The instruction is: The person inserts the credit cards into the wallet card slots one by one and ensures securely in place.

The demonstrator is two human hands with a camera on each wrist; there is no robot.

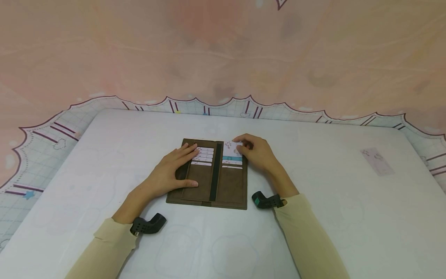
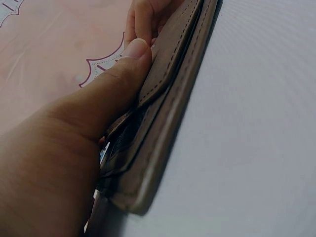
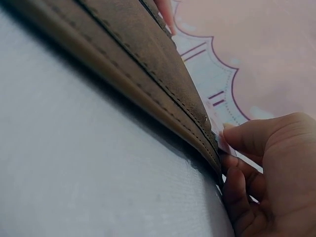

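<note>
A brown wallet (image 1: pixel 230 188) lies unfolded on the white table, a dark band (image 1: pixel 215 178) running down its middle. White patterned cards (image 1: pixel 205 155) show in a row of slots on the left panel. My left hand (image 1: pixel 163 170) rests on that panel with fingers and thumb spread; in the left wrist view its thumb (image 2: pixel 128 64) presses the stitched cover. At the top of the right panel, my right hand (image 1: pixel 259 153) pinches a white card (image 1: pixel 228 148) that stands out of a slot. Below it show a blue strip (image 1: pixel 233 158) and further card edges. Part of the pinched card is hidden by the fingers.
A pale pink patterned card (image 1: pixel 377 161) lies apart on the right side of the table (image 1: pixel 313 232). Behind the table hangs a peach cloth (image 1: pixel 223 58) with a scalloped border. Black wrist cameras (image 1: pixel 150 224) sit at both sleeves, close to the wallet's near corners.
</note>
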